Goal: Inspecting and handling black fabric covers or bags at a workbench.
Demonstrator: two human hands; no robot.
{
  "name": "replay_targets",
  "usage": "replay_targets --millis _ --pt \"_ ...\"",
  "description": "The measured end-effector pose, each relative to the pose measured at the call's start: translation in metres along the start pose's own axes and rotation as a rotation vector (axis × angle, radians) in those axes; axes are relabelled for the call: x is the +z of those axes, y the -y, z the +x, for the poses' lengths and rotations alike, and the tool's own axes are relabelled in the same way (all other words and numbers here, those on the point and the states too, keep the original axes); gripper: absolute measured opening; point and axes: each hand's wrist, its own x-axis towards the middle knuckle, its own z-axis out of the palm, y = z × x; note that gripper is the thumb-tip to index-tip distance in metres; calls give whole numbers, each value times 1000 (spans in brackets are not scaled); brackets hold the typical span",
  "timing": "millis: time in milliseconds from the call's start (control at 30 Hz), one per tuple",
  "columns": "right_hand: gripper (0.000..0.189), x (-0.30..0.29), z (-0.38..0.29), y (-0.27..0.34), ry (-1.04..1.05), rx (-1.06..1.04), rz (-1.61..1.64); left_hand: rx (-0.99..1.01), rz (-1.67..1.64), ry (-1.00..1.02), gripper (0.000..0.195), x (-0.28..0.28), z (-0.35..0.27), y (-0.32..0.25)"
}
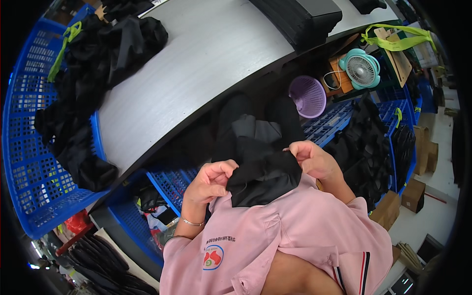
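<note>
A piece of black fabric (263, 177) is stretched between my two hands, just above my lap. My left hand (212, 181) pinches its left edge between thumb and fingers. At the upper right edge, my right hand (313, 160) grips the same cloth with bent fingers. Further down over my knees lies a grey and black part of fabric (256, 129); whether it joins the held piece I cannot tell. The fingertips are partly hidden by the cloth.
A grey-topped table (199, 62) runs ahead, bearing a stack of black pieces (300, 22). Black garments (92, 81) hang over a blue crate (29, 147) at left. Rightward are a purple basket (308, 97), a turquoise fan (360, 69) and piled black cloth (363, 155).
</note>
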Motion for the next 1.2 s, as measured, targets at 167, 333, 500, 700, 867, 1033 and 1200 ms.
replay_targets --millis 167,333,500,700,867,1033,1200 --pt "23 9 1 14 28 85 -157 -116 231 238 31 -16 -1 -6" --pt "19 31 15 15 -95 -175 -1064 -81 922 120 20 42 26 -13" --pt "19 -2 19 12 -906 -529 -1199 609 889 -721 32 23 53 -10" --pt "27 -9 33 16 -691 -487 -657 363 690 -605 47 26 72 -4" --pt "49 10 46 43 -494 -415 -545 268 747 -487 42 49 91 -29" --pt "52 58 81 105 -301 -908 -657 827 968 -227 64 91 106 -103" --pt "60 60 129 113 -365 -1070 -832 1258 1221 -450 68 79 116 -124"
